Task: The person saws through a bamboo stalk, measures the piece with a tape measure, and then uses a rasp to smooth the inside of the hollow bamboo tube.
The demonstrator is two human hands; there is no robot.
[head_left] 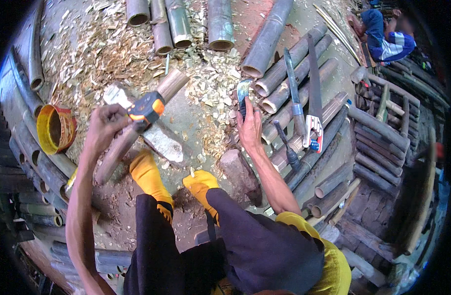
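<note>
My left hand (107, 128) has its fingers pinched at the side of an orange and black tape measure (148, 107). Beneath it, a bamboo length (173, 84) with a pale shaved end lies slanted across a rough pale block (164, 142). On the right, my right hand (250, 128) reaches forward, its fingers at the dark handle of a short tool with a broad shiny head (243, 89); its exact kind is unclear. Right of that hand, a long machete-like blade (291, 73), a handsaw (314, 98) and a dark-handled tool (287, 147) rest on bamboo poles.
Wood shavings (107, 44) cover the floor ahead. Cut bamboo tubes (220, 24) lie beyond them, with more poles (294, 64) at right. A yellow-red bucket (53, 129) stands left. A stump (240, 172) sits near my yellow-covered feet. Another person (388, 39) sits far right.
</note>
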